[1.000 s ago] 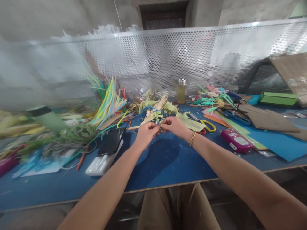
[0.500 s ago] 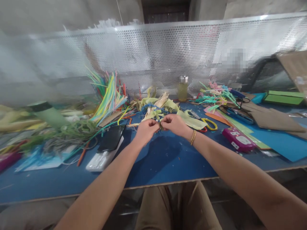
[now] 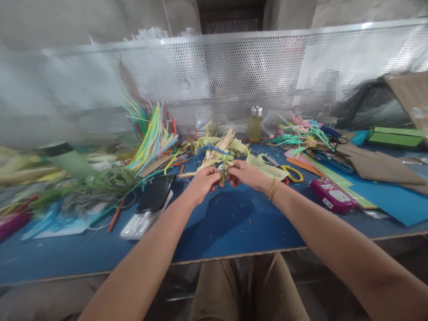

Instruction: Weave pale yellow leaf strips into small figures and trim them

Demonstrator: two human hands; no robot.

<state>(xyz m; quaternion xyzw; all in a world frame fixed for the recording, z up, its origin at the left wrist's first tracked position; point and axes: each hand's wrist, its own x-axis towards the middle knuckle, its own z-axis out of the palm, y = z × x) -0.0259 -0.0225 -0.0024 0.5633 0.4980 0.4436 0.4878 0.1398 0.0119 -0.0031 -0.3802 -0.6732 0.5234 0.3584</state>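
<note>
Over the blue table, my left hand (image 3: 204, 180) and my right hand (image 3: 245, 174) are close together with fingers pinched. Between them is a small green bundle of husk-like strips (image 3: 224, 168), gripped from both sides; its lower end shows between the fingertips. Just behind lies a heap of pale dry husks (image 3: 223, 141), with a blue cord (image 3: 210, 149) running across it. A broad pale green husk (image 3: 264, 166) stretches out behind my right hand. Yellow-handled scissors (image 3: 294, 174) lie to the right of it.
A black phone (image 3: 155, 194) rests on a white packet (image 3: 138, 226) at left. Pipe cleaners (image 3: 150, 136) stand behind, near a green bottle (image 3: 68, 160). At right are a magenta device (image 3: 332, 195), blue paper (image 3: 391, 200) and cardboard (image 3: 381, 165). A glass bottle (image 3: 255, 125) stands behind.
My right hand has turned slightly and its fingers have curled lower. More of the green bundle now shows between the hands. The things on the table have stayed in place.
</note>
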